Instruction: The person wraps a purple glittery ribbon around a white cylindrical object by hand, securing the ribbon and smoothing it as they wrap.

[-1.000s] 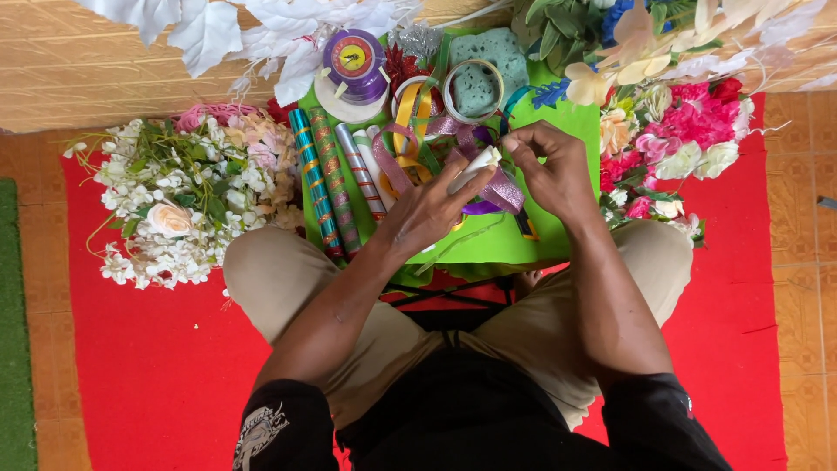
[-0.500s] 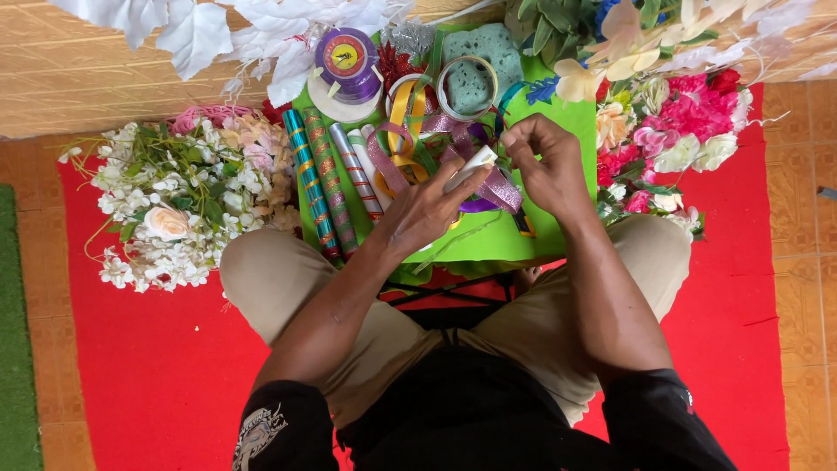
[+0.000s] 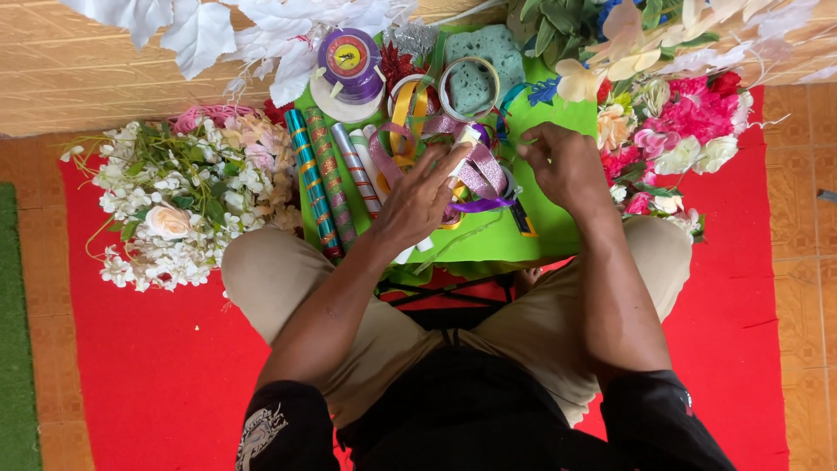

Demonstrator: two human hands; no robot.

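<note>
I sit cross-legged on a red mat (image 3: 131, 366) with a green sheet (image 3: 540, 218) in front of my knees. My left hand (image 3: 423, 199) lies over a tangle of purple and pink ribbon (image 3: 479, 179), its fingertips gripping a short white roll (image 3: 465, 144). My right hand (image 3: 562, 166) hovers just right of it above the sheet, fingers curled inward. Whether they pinch anything is hidden. A small gap separates the two hands.
Foil-wrapped rolls (image 3: 318, 179) lie left of my left hand. A purple spool (image 3: 349, 57), a tape ring (image 3: 445, 92) and green foam (image 3: 493, 52) sit at the sheet's far end. White flowers (image 3: 174, 201) are heaped left, pink ones (image 3: 689, 122) right.
Both hands were together on the white roll. Now my right hand has drawn away to the right, while my left hand stays on the roll.
</note>
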